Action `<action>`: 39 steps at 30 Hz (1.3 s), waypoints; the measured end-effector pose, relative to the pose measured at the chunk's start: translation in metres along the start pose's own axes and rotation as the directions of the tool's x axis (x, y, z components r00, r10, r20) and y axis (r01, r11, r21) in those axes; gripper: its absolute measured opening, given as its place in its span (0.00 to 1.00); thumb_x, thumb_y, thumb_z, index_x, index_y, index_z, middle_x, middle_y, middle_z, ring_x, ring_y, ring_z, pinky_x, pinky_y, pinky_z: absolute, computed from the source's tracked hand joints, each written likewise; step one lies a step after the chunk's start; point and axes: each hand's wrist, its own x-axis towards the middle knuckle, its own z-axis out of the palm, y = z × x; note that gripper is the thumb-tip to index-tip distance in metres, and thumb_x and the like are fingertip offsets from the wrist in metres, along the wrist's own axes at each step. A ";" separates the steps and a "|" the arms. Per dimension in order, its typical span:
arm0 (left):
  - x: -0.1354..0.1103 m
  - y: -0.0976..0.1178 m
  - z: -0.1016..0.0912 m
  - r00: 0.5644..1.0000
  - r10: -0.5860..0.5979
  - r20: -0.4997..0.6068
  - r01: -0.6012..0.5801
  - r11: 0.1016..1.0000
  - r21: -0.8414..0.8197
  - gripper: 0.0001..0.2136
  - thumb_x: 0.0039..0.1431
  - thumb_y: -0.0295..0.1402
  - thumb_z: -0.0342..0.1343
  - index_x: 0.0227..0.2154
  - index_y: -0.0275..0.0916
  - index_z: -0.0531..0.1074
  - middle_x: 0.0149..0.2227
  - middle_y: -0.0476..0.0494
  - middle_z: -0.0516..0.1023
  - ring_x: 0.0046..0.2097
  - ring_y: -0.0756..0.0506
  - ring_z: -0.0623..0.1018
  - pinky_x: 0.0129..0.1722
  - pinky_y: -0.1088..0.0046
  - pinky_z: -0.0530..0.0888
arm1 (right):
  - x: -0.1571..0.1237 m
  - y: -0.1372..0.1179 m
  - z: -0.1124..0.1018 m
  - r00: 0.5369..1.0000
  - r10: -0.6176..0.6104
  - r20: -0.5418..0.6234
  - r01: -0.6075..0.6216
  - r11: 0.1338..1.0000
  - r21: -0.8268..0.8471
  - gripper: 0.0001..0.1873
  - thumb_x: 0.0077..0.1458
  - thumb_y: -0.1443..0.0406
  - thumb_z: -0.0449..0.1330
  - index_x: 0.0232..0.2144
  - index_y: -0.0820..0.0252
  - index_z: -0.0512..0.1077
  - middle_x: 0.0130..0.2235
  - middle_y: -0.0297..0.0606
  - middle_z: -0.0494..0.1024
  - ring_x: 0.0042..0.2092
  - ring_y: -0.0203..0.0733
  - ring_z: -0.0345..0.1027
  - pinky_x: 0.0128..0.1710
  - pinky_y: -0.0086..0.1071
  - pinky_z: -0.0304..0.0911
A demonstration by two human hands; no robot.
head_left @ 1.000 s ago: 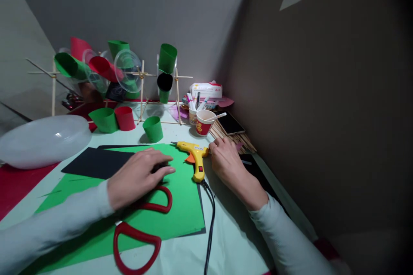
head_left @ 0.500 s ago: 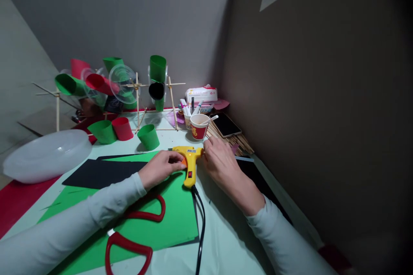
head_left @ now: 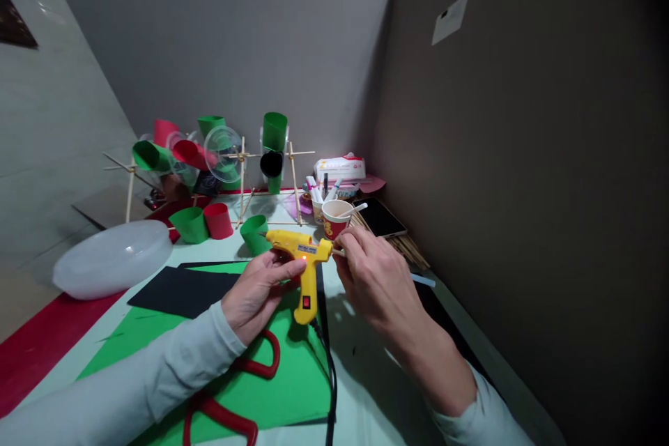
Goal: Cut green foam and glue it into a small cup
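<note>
A yellow glue gun [head_left: 308, 286] is held up over the green sheets, its nozzle pointing left and its black cord hanging down. My left hand [head_left: 258, 289] grips it around the front of the body, thumb across the side near a small glowing orange light. At the rear end, my right hand [head_left: 373, 272] pinches a thin pale stick [head_left: 339, 252] that meets the back of the gun. Whether this is a glue stick or a wooden one I cannot tell. Red-handled scissors [head_left: 222, 414] lie beneath my left forearm, blades hidden.
Green paper [head_left: 293, 390] and black paper [head_left: 182, 293] cover the table's middle. Behind stand paper rings, a stick frame [head_left: 243, 181] with coloured cups, and a paper cup [head_left: 335, 219]. A white balloon-like object [head_left: 112, 261] lies left; a phone [head_left: 384, 217] rests on sticks at right.
The glue gun has risen off the table. My left hand has shifted from its trigger area to a fuller grip around the body. My right hand stays at the rear, now with a stick showing.
</note>
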 end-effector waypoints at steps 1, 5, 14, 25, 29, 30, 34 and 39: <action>-0.001 0.002 0.000 1.000 0.004 -0.003 -0.004 1.000 -0.008 0.15 0.48 0.25 0.68 0.40 0.34 0.77 0.43 0.42 0.81 0.41 0.48 0.80 0.39 0.77 0.76 | 0.000 0.001 -0.002 1.000 -0.011 -0.008 0.011 1.000 -0.003 0.06 0.60 0.74 0.57 0.37 0.60 0.71 0.40 0.43 0.77 0.39 0.48 0.69 0.38 0.37 0.58; -0.009 0.010 -0.002 1.000 0.023 0.001 -0.023 0.997 -0.067 0.18 0.47 0.24 0.69 0.43 0.36 0.77 0.48 0.42 0.81 0.48 0.44 0.79 0.45 0.74 0.77 | -0.003 0.002 -0.014 0.997 -0.041 -0.070 0.039 0.999 -0.030 0.07 0.58 0.74 0.58 0.35 0.59 0.71 0.35 0.41 0.78 0.35 0.47 0.68 0.35 0.37 0.56; -0.019 0.015 0.001 1.000 0.010 -0.027 -0.012 0.996 -0.090 0.18 0.40 0.25 0.73 0.38 0.35 0.79 0.46 0.41 0.83 0.46 0.43 0.81 0.40 0.76 0.77 | -0.009 0.001 -0.030 0.973 -0.133 -0.189 0.137 0.991 0.008 0.11 0.63 0.71 0.57 0.27 0.56 0.69 0.24 0.33 0.75 0.26 0.41 0.66 0.30 0.34 0.52; -0.015 0.008 -0.004 1.000 0.010 -0.020 -0.010 1.000 0.021 0.21 0.37 0.30 0.75 0.38 0.35 0.80 0.43 0.42 0.83 0.45 0.42 0.80 0.42 0.73 0.75 | -0.011 0.001 -0.032 0.988 -0.146 -0.047 0.146 0.989 -0.003 0.13 0.59 0.70 0.62 0.22 0.57 0.70 0.20 0.31 0.75 0.20 0.41 0.63 0.24 0.36 0.43; -0.012 0.004 -0.009 1.000 0.013 -0.007 -0.013 0.999 0.035 0.20 0.38 0.29 0.75 0.38 0.35 0.80 0.42 0.41 0.83 0.50 0.40 0.79 0.48 0.70 0.74 | -0.007 0.000 -0.031 0.986 -0.095 0.139 0.095 0.995 0.004 0.10 0.59 0.69 0.64 0.25 0.57 0.73 0.23 0.33 0.80 0.22 0.43 0.69 0.23 0.37 0.40; -0.011 0.002 -0.009 1.000 0.010 -0.008 -0.010 0.999 0.034 0.20 0.38 0.29 0.75 0.38 0.35 0.80 0.43 0.41 0.83 0.50 0.40 0.79 0.48 0.70 0.74 | -0.007 -0.001 -0.031 0.980 -0.081 0.183 0.082 0.997 0.002 0.09 0.59 0.68 0.64 0.26 0.57 0.73 0.24 0.34 0.81 0.23 0.43 0.70 0.23 0.37 0.40; -0.006 -0.003 -0.011 0.999 -0.046 0.017 0.046 0.999 0.021 0.18 0.40 0.29 0.75 0.37 0.35 0.81 0.41 0.41 0.84 0.45 0.43 0.81 0.44 0.72 0.75 | -0.005 -0.004 -0.026 0.971 -0.048 0.235 0.058 0.998 -0.034 0.07 0.60 0.68 0.65 0.28 0.59 0.75 0.25 0.37 0.82 0.24 0.45 0.72 0.24 0.37 0.44; 0.002 -0.004 -0.009 0.995 -0.070 0.075 0.071 0.997 -0.003 0.15 0.42 0.30 0.73 0.36 0.34 0.81 0.37 0.39 0.84 0.40 0.43 0.81 0.43 0.71 0.76 | -0.007 -0.018 -0.023 0.998 -0.049 0.030 0.050 0.999 -0.021 0.12 0.66 0.59 0.58 0.35 0.61 0.74 0.34 0.43 0.81 0.37 0.50 0.73 0.41 0.41 0.59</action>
